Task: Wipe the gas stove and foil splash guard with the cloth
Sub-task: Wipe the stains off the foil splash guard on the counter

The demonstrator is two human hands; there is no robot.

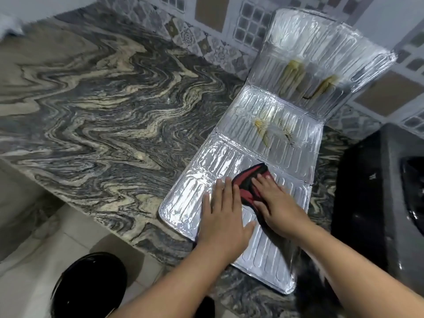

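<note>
A: Nearest to you, what is lying by the counter [96, 115] edge?

B: A glossy black round object [91, 288] is sitting low on the pale tiled floor [34, 260], below your left forearm.

A: And your hands?

B: Your left hand [223, 214] is lying flat on the near panel of the foil splash guard [270, 143], fingers spread and straight, the grip wide and holding nothing, only pressing the foil down. Your right hand [277, 207] is lying palm-down on the red and black cloth [249, 182], fingers pressing it against the same panel; the grip is flat on the cloth rather than curled around it.

A: Where is the cloth sitting?

B: It is lying on the foil just beside your left fingertips, partly sticking out beyond your right fingers.

A: Farther on?

B: The guard's middle panel is resting on the counter, showing yellowish streaks. Its far panel is tilting up against the patterned tiled wall [206, 26], with more yellow stains. The dark gas stove [376, 203] is standing to your right, just beside the guard.
</note>
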